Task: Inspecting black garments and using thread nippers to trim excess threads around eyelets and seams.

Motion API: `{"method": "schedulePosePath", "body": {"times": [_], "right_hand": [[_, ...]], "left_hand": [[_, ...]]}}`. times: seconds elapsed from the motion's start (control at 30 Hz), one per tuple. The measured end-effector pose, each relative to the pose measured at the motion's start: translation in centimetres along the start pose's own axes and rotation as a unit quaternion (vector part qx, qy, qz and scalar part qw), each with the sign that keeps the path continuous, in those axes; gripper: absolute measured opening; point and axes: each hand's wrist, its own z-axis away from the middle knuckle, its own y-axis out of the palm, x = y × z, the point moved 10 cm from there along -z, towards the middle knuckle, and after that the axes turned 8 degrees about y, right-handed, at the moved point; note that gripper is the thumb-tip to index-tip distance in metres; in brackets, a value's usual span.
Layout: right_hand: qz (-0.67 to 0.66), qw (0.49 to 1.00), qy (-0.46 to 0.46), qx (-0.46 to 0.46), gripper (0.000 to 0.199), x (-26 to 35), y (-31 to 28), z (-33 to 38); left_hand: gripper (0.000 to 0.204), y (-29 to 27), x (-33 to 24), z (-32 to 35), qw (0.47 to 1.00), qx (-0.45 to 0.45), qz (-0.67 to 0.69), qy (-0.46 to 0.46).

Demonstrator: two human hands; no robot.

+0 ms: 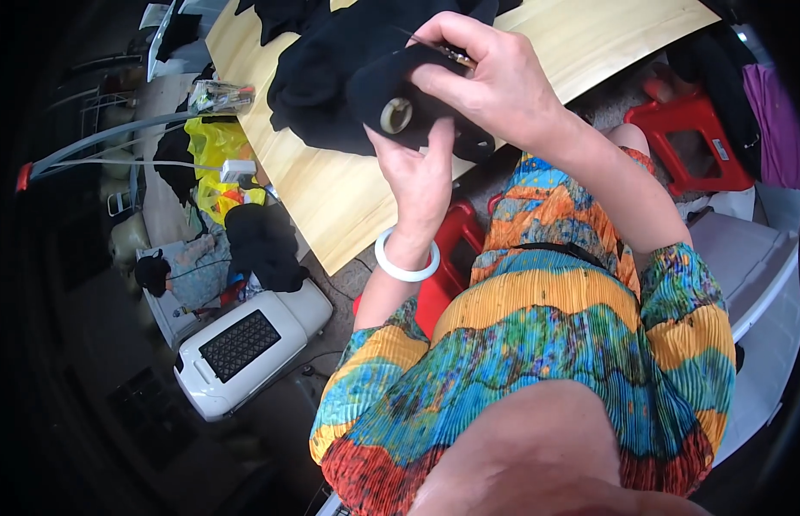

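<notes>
My left hand (419,176) grips a fold of black fabric (348,73) from below, with a small round pale piece (397,114) showing at the fold. My right hand (486,73) comes over the top of the same fold and pinches a thin dark tool (451,53) against the cloth. The rest of the black fabric lies piled on the light wooden table (348,193). A white bangle (406,262) sits on my left wrist. Both hands are raised above the table's near edge.
A red plastic stool (696,138) stands at the right and another red stool (447,258) under the table edge. On the floor to the left are a white appliance with a dark grille (245,344), yellow bags (215,159) and dark clothes (262,245). A white bin (761,284) is at the right.
</notes>
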Motion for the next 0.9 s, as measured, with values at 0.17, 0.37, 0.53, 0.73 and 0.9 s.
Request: {"method": "schedulePosePath", "body": {"times": [0.17,0.37,0.53,0.73,0.9], "right_hand": [[-0.151,0.957,-0.227,0.097,0.022,3.9,-1.8,0.6],[-0.065,0.981,0.123,0.132,0.021,-2.4,-1.5,-0.2],[-0.02,0.969,0.211,0.13,0.025,-7.4,-1.8,1.1],[0.049,0.982,0.115,0.143,0.025,-6.1,-1.3,0.5],[0.028,0.998,0.012,0.046,0.031,-4.6,-2.5,0.8]], "left_hand": [[0.035,0.1,-0.6,-0.6,0.952,0.088,0.25,-0.155],[0.047,2.4,0.2,1.9,0.857,0.168,0.393,-0.287],[0.038,3.0,2.2,2.4,0.856,0.136,0.37,-0.334],[0.028,2.6,3.9,1.0,0.878,0.194,0.293,-0.324],[0.025,2.7,5.2,2.1,0.815,0.101,0.389,-0.417]]}}
